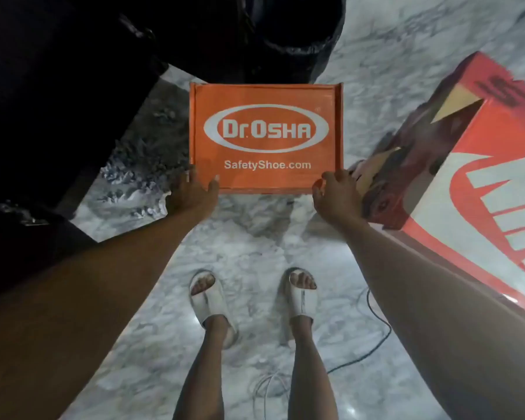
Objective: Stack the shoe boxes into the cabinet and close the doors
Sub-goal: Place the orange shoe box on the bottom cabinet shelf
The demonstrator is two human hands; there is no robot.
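Red shoe box (479,189): cut off by the right edge, its white lettering only partly readable.
Dark mass (58,101), far left: too dark to identify.
Left hand (191,194): fingers hidden behind the orange box (267,137).
Cables (373,338) on the floor (249,237): ends run out of view.

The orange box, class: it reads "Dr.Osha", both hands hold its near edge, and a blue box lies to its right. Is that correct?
One detail is wrong. The box to the right is red and white, not blue, as the head view shows. The orange box does read "Dr.Osha", with the left hand and right hand at its near edge.
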